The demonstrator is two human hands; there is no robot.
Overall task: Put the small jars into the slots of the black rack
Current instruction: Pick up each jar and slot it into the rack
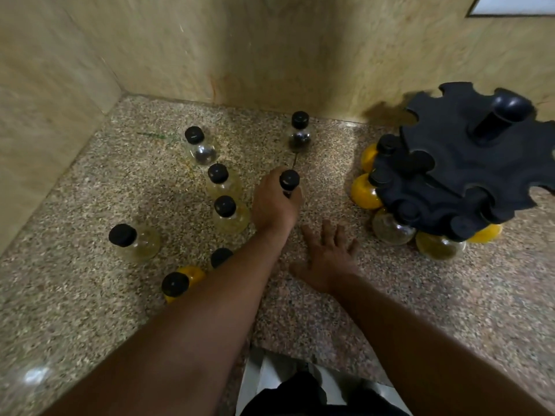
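Right hand (326, 256) is lying flat on the speckled counter (300, 319), fingers spread, holding nothing. Beyond it, left hand (274, 202) is gripping a black-capped jar (289, 181) by its neck. Loose jars (222, 178) are standing to its left; black rack (462, 172), partly filled, is sitting far right.

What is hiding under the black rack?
Round jars hang under the black rack: bright yellow ones and paler, clearer ones. Only its near edge shows; jars farther back would be covered by the rack.
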